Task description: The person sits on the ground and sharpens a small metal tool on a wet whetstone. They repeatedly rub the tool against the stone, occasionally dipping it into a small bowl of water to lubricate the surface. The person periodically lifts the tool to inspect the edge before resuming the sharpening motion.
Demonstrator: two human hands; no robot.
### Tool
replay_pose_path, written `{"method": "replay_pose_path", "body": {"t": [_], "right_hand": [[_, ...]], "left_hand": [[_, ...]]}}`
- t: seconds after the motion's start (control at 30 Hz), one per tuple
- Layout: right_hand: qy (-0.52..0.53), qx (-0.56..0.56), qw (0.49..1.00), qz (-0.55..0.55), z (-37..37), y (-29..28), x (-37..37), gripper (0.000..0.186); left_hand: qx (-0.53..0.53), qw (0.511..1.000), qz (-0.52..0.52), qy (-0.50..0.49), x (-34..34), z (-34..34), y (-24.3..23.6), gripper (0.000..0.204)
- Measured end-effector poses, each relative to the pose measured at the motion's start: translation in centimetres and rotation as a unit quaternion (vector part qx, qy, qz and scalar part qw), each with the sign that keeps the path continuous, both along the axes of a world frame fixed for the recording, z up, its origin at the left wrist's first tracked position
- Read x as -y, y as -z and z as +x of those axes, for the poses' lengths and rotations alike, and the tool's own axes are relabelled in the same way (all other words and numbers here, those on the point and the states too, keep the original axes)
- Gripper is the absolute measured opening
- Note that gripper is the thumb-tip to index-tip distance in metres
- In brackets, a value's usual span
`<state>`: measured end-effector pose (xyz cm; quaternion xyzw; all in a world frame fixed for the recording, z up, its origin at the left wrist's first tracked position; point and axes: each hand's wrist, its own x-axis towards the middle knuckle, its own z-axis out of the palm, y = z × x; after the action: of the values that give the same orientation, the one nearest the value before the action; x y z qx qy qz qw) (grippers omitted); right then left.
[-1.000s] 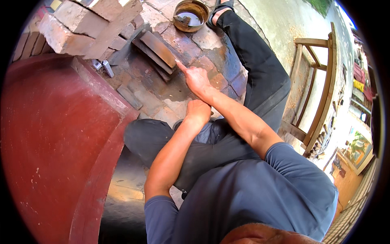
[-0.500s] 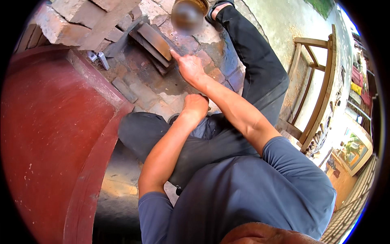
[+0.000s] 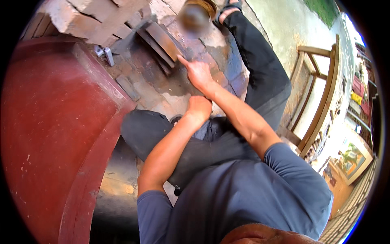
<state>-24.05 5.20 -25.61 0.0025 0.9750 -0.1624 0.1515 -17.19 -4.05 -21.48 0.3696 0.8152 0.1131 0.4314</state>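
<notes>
My right hand (image 3: 199,75) reaches forward with its index finger stretched out, the fingertip at the near corner of a long, wet-looking brown slab (image 3: 161,39). The other fingers curl under, and nothing shows in them. This slab lies slanted on a darker slab (image 3: 156,53), low over the wet brick floor. Close to my right wrist, my left hand (image 3: 200,105) is closed in a fist above my lap. Its fingers face away from view, so I cannot make out what they hold.
A round metal pot (image 3: 196,18), blurred inside, stands beyond the slabs near my right foot. Stacked bricks (image 3: 95,20) rise at the far left. A large red panel (image 3: 61,130) fills the left side. Small grey pieces (image 3: 109,56) lie beside it. A wooden frame (image 3: 325,95) stands right.
The whole view has shifted a little, so floor things sit slightly lower and farther right. My right fingertip stays at the slab's corner, and my left hand remains closed.
</notes>
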Motion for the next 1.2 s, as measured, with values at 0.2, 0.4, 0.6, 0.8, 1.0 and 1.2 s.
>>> {"method": "replay_pose_path", "body": {"t": [0.2,0.4,0.6,0.8,1.0,1.2], "right_hand": [[-0.021,-0.031,0.999,-0.006,-0.5,0.2,0.0,0.059],[-0.028,-0.072,0.997,-0.021,-2.3,1.1,0.1,0.059],[-0.013,-0.007,1.000,0.002,0.3,-0.5,-0.4,0.063],[-0.020,0.000,1.000,-0.001,-0.9,0.3,-0.5,0.063],[0.002,-0.042,0.999,-0.004,-0.9,1.1,-0.6,0.071],[0.008,0.012,1.000,0.004,0.4,-0.5,-0.3,0.060]], "left_hand": [[0.000,0.999,0.031,-0.025,0.3,-0.7,-0.5,0.022],[0.016,0.999,0.030,-0.019,0.2,-1.0,-1.1,0.021],[-0.011,1.000,0.009,-0.015,-0.1,-0.1,-0.6,0.022],[0.019,1.000,-0.006,0.003,-0.1,-0.6,-0.3,0.036],[0.008,1.000,0.007,0.012,-0.1,-0.9,-0.7,0.038],[0.002,1.000,-0.008,-0.007,-0.3,-0.4,0.4,0.037]]}}
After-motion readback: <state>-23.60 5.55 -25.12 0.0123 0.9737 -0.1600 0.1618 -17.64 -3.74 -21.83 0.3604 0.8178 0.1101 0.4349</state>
